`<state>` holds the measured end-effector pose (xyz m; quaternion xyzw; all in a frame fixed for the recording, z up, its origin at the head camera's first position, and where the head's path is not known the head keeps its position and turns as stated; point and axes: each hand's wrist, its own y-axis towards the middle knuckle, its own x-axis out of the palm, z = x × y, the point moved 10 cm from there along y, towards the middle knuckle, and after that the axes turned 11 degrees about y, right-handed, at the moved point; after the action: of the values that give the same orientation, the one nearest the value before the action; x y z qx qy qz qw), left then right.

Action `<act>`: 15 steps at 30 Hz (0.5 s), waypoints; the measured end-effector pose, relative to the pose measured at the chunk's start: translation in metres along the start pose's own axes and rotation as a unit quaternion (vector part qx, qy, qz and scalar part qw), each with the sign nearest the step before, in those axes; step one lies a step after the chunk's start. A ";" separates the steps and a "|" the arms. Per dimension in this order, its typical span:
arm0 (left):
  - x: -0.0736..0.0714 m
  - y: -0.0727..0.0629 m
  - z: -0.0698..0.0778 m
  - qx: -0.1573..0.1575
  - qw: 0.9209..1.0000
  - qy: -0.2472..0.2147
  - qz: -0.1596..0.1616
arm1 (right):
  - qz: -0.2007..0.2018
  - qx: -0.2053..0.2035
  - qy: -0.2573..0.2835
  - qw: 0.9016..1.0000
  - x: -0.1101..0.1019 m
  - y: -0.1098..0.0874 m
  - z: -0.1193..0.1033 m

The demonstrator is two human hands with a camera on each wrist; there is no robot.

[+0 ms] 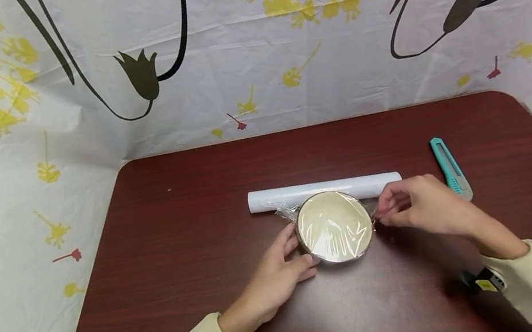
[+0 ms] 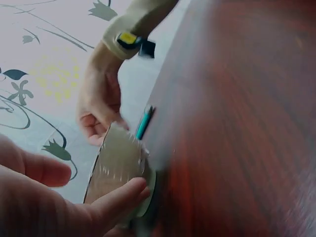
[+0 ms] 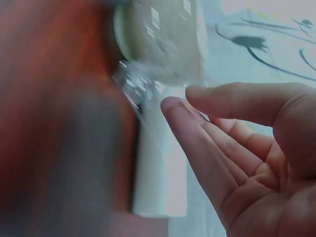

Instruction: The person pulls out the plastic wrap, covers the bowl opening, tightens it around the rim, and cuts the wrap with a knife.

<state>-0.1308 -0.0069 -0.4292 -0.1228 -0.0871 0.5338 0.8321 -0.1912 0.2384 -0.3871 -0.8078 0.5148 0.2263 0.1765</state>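
A round pale bowl (image 1: 335, 226) with a dark rim stands near the middle of the table, clear plastic wrap stretched shiny over its top. Loose wrap (image 1: 288, 212) bunches at the bowl's upper left. My left hand (image 1: 275, 277) rests at the left side, thumb along the bowl's wall and fingers spread near the rim. On the right, thumb and forefinger of my right hand (image 1: 426, 207) pinch at the edge of the wrap. Crinkled film (image 3: 140, 86) shows just beyond those fingertips in the right wrist view, where the bowl is blurred.
A white roll (image 1: 322, 192) lies sideways right behind the bowl. Beyond the right hand is a teal box cutter (image 1: 451, 168). The dark red table (image 1: 190, 213) meets a patterned sheet (image 1: 213, 99) at the back and left.
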 end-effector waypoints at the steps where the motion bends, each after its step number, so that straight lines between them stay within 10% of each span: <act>1: 0.001 0.000 -0.001 -0.002 1.000 -0.014 0.000 | 0.017 -0.010 -0.012 1.000 -0.008 0.001 -0.002; 7: 0.008 0.004 -0.011 -0.015 0.998 -0.064 -0.001 | 0.111 -0.048 -0.112 0.986 -0.045 0.006 -0.002; 15: 0.021 0.009 -0.018 -0.011 0.994 -0.110 0.022 | 0.089 -0.061 -0.176 0.979 -0.049 0.019 0.006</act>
<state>-0.1250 0.0135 -0.4484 -0.0748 -0.1812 0.5616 0.8039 -0.2275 0.2705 -0.3666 -0.7157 0.5309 0.4101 0.1941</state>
